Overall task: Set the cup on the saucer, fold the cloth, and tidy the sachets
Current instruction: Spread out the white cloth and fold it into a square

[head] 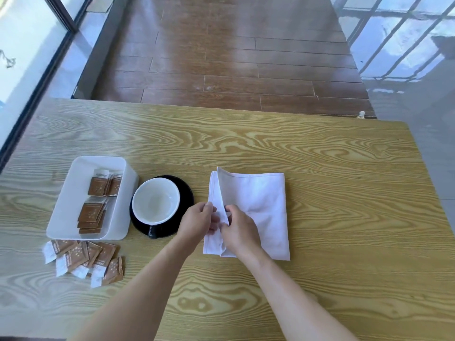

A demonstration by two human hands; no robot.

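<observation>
pinching the left edge of the white cloth (256, 212) on the table (320, 156) with left hand (198, 223) and right hand (240, 231), cup (156, 201) sitting on saucer (183, 190), sachets (85, 260) lying loose beside tray (66, 205).

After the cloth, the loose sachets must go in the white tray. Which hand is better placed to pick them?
Probably the left hand. The loose sachets and white tray lie on its side; the right hand would have to cross over. Both hands now pinch the cloth.
</observation>
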